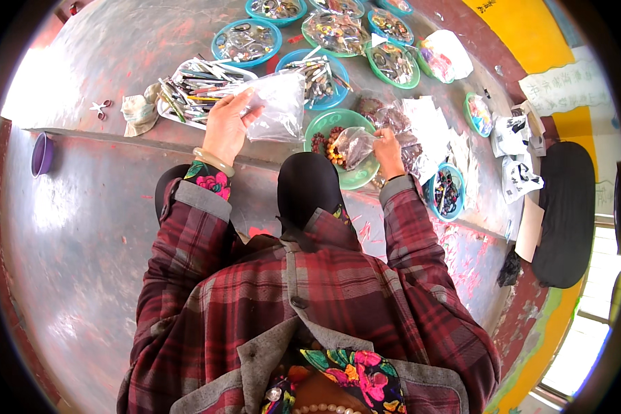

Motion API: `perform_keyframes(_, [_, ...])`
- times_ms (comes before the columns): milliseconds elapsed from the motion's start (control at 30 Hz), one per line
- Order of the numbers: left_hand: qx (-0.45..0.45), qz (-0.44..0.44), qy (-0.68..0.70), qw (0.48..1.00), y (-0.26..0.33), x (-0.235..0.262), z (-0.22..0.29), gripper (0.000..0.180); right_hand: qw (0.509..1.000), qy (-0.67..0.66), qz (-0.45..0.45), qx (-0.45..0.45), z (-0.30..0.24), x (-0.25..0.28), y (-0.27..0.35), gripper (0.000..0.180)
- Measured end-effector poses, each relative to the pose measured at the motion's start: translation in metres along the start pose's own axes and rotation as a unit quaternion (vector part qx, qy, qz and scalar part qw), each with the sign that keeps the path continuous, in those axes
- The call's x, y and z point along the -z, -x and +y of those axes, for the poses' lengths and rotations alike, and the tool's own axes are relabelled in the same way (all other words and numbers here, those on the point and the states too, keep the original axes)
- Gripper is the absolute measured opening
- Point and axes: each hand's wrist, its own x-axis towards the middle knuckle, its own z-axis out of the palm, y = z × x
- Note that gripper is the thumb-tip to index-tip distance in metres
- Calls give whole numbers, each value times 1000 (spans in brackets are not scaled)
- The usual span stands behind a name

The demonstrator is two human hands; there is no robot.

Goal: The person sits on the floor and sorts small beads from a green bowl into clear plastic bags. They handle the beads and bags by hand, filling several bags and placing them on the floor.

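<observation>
My left hand (228, 123) is closed on the edge of a clear plastic bag (280, 110), with a bangle round that wrist. The bag looks flat and hangs in front of the trays of pens. In my right hand (389, 153) a second, smaller clear plastic bag (356, 148) is pinched by its end. It lies over a green basin (357, 181), where bead strings (335, 153) in dark red and yellow-orange show. Whether the smaller bag has anything in it I cannot make out.
A white tray of pens (203, 86) and a blue basin of pens (324, 76) stand beyond my hands. Several more basins of small goods lie farther back. Scissors (101, 109) and a purple bowl (42, 153) are at left, a blue basin (448, 192) and a black stool (564, 214) at right.
</observation>
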Motion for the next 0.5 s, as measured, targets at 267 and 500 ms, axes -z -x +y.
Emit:
perform_keyframes(267, [6,-26,-5,1000,-2,3,-2,16,945,-284,-145,-68,-47,29,-3,20])
perform_keyframes(500, [13,-16,-2,1000,-2,6,-3,15,895,-378,-233,-48,-75,43,6,26])
